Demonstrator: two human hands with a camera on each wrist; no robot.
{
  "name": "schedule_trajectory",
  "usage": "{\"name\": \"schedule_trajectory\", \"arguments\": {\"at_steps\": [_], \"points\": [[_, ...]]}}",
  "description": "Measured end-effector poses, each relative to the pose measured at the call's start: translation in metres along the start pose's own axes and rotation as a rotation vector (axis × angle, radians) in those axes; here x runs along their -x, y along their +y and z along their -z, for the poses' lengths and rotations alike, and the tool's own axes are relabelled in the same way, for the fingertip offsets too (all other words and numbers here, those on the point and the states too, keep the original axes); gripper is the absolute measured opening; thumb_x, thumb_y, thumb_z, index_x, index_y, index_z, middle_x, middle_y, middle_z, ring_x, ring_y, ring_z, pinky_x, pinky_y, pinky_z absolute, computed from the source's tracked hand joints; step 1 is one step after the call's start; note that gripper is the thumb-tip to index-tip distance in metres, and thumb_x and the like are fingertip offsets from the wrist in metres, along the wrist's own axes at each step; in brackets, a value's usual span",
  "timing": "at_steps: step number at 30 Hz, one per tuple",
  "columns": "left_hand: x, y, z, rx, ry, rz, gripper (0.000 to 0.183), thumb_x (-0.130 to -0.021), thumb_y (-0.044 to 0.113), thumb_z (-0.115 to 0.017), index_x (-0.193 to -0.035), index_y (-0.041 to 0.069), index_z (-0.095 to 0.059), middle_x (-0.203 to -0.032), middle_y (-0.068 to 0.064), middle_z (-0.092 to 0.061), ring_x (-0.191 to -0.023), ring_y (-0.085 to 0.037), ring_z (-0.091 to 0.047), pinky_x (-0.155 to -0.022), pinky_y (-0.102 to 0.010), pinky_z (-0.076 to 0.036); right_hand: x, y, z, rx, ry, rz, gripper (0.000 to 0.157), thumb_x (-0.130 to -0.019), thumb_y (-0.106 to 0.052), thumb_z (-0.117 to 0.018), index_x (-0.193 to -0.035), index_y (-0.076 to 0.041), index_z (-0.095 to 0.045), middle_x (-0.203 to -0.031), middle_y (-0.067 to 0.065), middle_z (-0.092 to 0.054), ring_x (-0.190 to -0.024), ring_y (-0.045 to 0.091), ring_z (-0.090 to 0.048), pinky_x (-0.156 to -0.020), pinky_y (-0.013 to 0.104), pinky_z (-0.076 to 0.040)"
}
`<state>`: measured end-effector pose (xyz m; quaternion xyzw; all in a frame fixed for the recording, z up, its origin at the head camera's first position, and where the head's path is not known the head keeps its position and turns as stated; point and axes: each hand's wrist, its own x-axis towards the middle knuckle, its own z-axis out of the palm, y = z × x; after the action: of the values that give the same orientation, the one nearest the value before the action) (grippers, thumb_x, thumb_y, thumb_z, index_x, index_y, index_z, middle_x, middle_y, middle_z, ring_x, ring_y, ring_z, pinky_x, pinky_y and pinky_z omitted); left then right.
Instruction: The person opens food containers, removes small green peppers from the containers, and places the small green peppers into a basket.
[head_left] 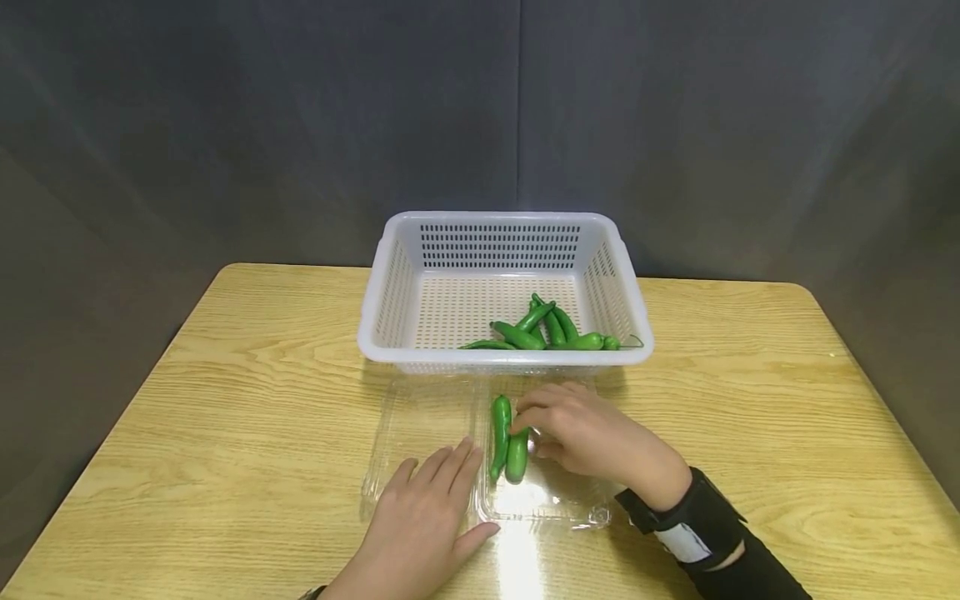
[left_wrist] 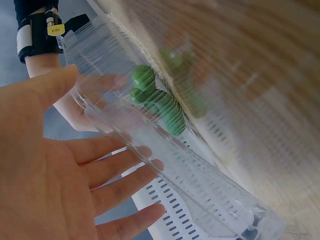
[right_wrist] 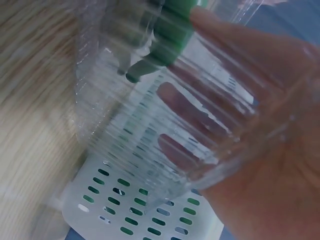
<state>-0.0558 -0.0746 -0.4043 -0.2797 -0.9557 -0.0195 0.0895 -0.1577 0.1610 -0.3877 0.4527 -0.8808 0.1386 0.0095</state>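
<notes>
A clear plastic clamshell container (head_left: 551, 504) lies opened flat on the table, its lid half (head_left: 423, 404) to the left. Two green chili peppers lie side by side lengthwise along its hinge side: a slim curved one (head_left: 501, 429) and a thicker one (head_left: 517, 460). My right hand (head_left: 577, 429) reaches into the container with bent fingers and holds the upper end of the thicker pepper, seen through the plastic in the right wrist view as a green pepper (right_wrist: 172, 32). My left hand (head_left: 420, 517) rests with extended fingers over the lid near the hinge, holding nothing.
Behind the container stands a white perforated plastic basket (head_left: 495, 218), its front close to the container's far edge. Several more green peppers (head_left: 555, 327) are piled in its front right part. A dark fabric wall (head_left: 300, 133) rises behind the wooden table (head_left: 225, 417).
</notes>
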Motion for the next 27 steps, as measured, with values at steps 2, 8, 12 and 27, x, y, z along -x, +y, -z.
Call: {"name": "schedule_trajectory", "arguments": {"at_steps": [2,8,12,27], "points": [[-0.0001,-0.0001,0.0,0.003,0.002,0.0,0.075,-0.092,0.061,-0.057,-0.14,0.003,-0.053,-0.142,-0.01,-0.055,-0.121,-0.024,-0.058,-0.091,-0.048,-0.053,-0.0001,0.0003,-0.0004,0.004,0.008,0.0,0.037,-0.071,-0.007,-0.086,-0.106,-0.015,-0.075,-0.114,0.002,-0.067,-0.109,0.021,-0.061,-0.099,0.044,-0.047],[-0.0002,-0.0005,-0.0001,0.01,0.002,-0.005,0.074,-0.092,0.06,-0.057,-0.14,0.003,-0.054,-0.142,-0.01,-0.055,-0.12,-0.025,-0.059,-0.091,-0.049,-0.054,-0.0003,-0.0007,-0.0007,0.026,0.009,-0.013,0.036,-0.069,-0.008,-0.088,-0.102,-0.017,-0.076,-0.102,-0.002,-0.064,-0.097,0.017,-0.06,-0.091,0.039,-0.049],[0.0,-0.0001,-0.0006,0.014,0.0,0.0,0.074,-0.092,0.06,-0.057,-0.14,0.003,-0.054,-0.142,-0.01,-0.055,-0.12,-0.025,-0.059,-0.092,-0.049,-0.053,-0.0002,-0.002,-0.0026,0.016,-0.02,-0.027,0.034,-0.069,-0.006,-0.087,-0.098,-0.017,-0.077,-0.101,-0.003,-0.064,-0.096,0.017,-0.06,-0.09,0.039,-0.051],[-0.0003,-0.0007,-0.0006,0.022,-0.01,-0.003,0.074,-0.093,0.06,-0.057,-0.14,0.003,-0.053,-0.143,-0.011,-0.054,-0.12,-0.025,-0.059,-0.091,-0.048,-0.054,0.0002,-0.0037,-0.0063,0.036,-0.047,-0.018,0.027,-0.066,-0.008,-0.089,-0.087,-0.019,-0.077,-0.09,-0.008,-0.066,-0.093,0.016,-0.06,-0.092,0.038,-0.049]]}}
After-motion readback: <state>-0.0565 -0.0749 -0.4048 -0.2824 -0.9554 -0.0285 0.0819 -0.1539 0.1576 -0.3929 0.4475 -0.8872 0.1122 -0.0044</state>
